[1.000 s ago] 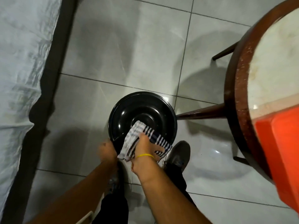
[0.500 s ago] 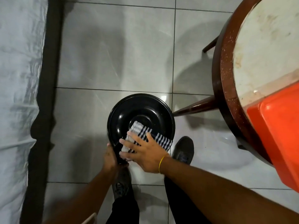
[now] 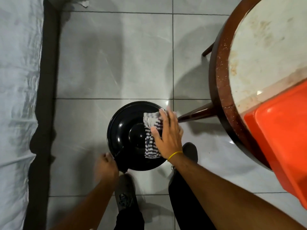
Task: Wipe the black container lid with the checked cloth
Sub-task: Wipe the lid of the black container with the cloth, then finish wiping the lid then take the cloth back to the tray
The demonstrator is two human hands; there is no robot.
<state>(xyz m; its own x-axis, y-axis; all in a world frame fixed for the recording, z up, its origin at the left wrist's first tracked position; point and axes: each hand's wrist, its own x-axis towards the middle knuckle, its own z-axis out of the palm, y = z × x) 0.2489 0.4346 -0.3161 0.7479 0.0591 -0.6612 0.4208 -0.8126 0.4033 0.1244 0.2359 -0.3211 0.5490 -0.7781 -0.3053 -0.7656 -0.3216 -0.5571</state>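
While gripping the near-left rim of the black container lid (image 3: 131, 130), left hand (image 3: 106, 166) closed, blurred, perhaps pinching. Right hand (image 3: 167, 135) spread flat, pressing checked cloth (image 3: 152, 138) onto the lid's right half. Bare tiled floor (image 3: 108, 63) beyond; table leg (image 3: 197, 114) just right.

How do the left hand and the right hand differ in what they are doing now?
The left hand grips the black lid at its near-left rim; the right hand lies flat, fingers spread, pressing the checked cloth onto its right side. Only the right wrist wears a yellow band. Both touch the lid.
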